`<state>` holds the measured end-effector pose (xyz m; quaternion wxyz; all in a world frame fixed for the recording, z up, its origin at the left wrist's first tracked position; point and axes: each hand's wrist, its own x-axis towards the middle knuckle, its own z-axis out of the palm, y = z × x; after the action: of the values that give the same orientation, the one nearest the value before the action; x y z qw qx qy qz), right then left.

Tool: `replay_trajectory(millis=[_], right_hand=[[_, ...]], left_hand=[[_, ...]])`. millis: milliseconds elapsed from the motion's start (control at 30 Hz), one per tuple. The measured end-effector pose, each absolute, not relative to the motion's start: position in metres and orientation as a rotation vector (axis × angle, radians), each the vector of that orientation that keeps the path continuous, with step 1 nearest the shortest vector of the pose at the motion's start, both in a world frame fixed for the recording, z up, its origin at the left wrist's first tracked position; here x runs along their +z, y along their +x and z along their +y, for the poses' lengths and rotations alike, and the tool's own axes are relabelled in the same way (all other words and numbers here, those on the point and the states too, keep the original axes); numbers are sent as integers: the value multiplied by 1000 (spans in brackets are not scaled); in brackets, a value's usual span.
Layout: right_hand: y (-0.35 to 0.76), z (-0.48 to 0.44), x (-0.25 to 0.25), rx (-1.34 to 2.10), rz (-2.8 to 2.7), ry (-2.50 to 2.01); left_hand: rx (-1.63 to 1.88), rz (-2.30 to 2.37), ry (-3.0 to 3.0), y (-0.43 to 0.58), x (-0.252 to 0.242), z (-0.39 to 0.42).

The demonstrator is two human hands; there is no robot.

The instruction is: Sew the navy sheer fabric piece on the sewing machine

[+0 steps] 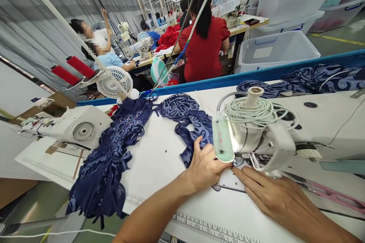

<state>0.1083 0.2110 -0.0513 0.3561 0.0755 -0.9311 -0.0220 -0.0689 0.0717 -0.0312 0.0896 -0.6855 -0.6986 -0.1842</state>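
Observation:
My left hand point(204, 165) presses on a navy patterned fabric piece point(188, 119) on the white sewing table point(159, 159), pinching its edge right beside the needle area of the white sewing machine point(265, 140). Fingers of my right hand point(265, 193) lie flat on the table in front of the machine's presser foot, touching the fabric edge under the lamp point(222, 138). A pile of the same navy fabric pieces point(111, 159) hangs off the table at the left. The needle itself is hidden behind the lamp.
A second machine point(74, 127) and small fan point(114, 81) stand at the left. More navy fabric point(308, 78) lies behind the machine. Pink-handled scissors point(327, 193) rest at the right. Other workers sit beyond the blue table edge point(256, 74); plastic bins point(273, 49) are stacked at the back right.

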Motion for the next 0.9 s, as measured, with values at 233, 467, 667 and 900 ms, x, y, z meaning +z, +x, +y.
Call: replay_trajectory(millis=[233, 467, 667, 900], right_hand=[[108, 211, -41, -61, -2378, 200], [106, 212, -37, -63, -2382, 229], [106, 213, -32, -73, -2382, 267], [108, 219, -32, -75, -2389, 234]], left_hand=[[-433, -2017, -2101, -69, -31, 71], [-834, -2244, -2003, -69, -35, 72], [-898, -2379, -1984, -68, -37, 74], [-913, -2411, -1959, -67, -35, 74]])
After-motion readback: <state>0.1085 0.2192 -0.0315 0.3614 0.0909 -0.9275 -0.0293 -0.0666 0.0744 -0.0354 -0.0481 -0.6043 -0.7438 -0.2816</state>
